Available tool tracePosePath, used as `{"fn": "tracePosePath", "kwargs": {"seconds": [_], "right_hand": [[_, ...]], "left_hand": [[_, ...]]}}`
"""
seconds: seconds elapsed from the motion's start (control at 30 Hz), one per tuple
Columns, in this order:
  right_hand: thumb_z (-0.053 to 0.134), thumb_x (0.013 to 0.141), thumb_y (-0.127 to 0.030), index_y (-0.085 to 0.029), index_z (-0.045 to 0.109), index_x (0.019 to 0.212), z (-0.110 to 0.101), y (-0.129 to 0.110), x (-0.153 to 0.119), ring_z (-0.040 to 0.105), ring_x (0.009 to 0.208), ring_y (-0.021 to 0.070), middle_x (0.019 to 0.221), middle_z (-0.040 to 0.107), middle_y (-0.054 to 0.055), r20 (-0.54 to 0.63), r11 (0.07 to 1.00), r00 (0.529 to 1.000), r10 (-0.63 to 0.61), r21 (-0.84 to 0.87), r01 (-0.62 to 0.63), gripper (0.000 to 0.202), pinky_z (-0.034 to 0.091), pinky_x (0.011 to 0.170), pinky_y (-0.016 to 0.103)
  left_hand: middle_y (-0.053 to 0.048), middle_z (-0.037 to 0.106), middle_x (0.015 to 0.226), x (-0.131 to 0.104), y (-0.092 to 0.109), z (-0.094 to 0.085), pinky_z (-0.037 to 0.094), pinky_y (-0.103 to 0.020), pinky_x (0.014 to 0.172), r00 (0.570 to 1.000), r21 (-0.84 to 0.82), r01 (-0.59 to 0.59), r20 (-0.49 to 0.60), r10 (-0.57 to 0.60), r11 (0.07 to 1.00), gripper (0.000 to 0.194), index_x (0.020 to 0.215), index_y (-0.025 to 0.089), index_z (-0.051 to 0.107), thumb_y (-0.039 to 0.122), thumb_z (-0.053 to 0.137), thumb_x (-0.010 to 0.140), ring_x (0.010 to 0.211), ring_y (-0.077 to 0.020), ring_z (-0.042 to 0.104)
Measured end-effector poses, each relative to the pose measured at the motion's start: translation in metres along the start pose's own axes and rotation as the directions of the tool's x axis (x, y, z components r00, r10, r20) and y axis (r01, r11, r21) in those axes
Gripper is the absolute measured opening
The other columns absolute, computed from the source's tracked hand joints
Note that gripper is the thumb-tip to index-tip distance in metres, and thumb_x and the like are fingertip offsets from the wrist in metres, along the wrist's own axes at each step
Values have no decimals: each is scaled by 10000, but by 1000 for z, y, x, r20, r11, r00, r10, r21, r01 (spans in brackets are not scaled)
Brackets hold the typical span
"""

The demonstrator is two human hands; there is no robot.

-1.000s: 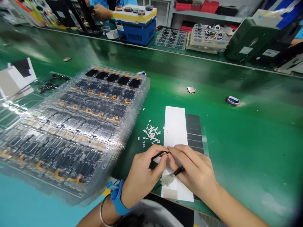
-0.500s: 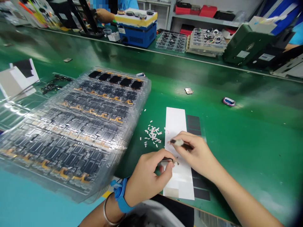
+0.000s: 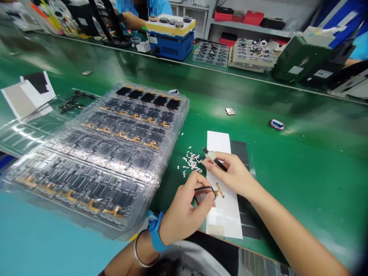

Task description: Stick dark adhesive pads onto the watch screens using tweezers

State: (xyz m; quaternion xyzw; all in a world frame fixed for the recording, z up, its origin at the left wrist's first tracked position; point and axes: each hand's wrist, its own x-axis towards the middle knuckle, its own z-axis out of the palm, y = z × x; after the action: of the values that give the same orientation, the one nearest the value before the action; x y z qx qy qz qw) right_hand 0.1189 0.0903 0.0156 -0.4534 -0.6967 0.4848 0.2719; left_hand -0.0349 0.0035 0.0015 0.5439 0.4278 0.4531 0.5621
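Note:
My left hand point(image 3: 185, 214) pinches a small black-edged screen point(image 3: 203, 193) whose orange flex cable point(image 3: 220, 190) sticks out to the right. Over the white paper strip point(image 3: 222, 214), my right hand point(image 3: 234, 174) grips a dark tool with a whitish wrapped part point(image 3: 212, 155). The fingertips of that hand are near a scatter of small white pieces point(image 3: 192, 163) left of the strip. Dark rectangular sheets point(image 3: 240, 151) lie along the strip's right side, partly under my right forearm.
Stacked clear trays point(image 3: 129, 130) of screens fill the left. Loose small parts point(image 3: 230, 111) and a purple-rimmed case point(image 3: 277, 124) lie beyond the strip. On the back ledge are a blue machine point(image 3: 172, 46) and more trays point(image 3: 211, 53); a person's arm point(image 3: 133, 21) shows behind.
My right hand has moved up and left with the tool, toward the white pieces. The screen in my left hand now shows more, with its orange cable visible. The view has shifted slightly.

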Motion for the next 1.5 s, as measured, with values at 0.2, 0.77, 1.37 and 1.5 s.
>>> {"fn": "tracePosePath", "kwargs": {"seconds": [0.2,0.77,1.37,1.5], "right_hand": [[621,858,-544,-160,611,742,3,-4,-33,510,521,92,614,590,-6,130,961,991,44,267,-78,401,415,486,221],[683,835,-457,-166,651,761,21,-5,-43,439,411,72,567,640,1,-9,918,991,136,376,-122,302,297,404,211],[635,889,-375,-178,656,766,32,-1,-49,538,487,110,624,635,6,-177,967,984,24,253,22,233,422,457,243],[621,898,-388,-186,645,766,32,0,-49,551,500,121,615,626,1,-180,969,983,25,245,20,242,449,469,251]], "left_hand": [[30,600,753,0,-4,1,424,-183,535,998,-152,18,-60,-28,988,95,969,208,441,226,534,971,594,-86,592],[28,503,797,-5,-8,-1,396,-212,594,994,-83,81,-71,-87,993,107,1027,236,427,342,441,1029,690,-110,478],[42,494,796,-3,-10,0,386,-185,559,991,-128,109,-67,-118,986,141,1025,237,410,375,442,1036,639,-77,479],[57,462,732,-2,-10,1,374,-190,562,994,-131,92,-53,-100,987,134,1019,235,403,366,406,1049,628,-84,445]]}}
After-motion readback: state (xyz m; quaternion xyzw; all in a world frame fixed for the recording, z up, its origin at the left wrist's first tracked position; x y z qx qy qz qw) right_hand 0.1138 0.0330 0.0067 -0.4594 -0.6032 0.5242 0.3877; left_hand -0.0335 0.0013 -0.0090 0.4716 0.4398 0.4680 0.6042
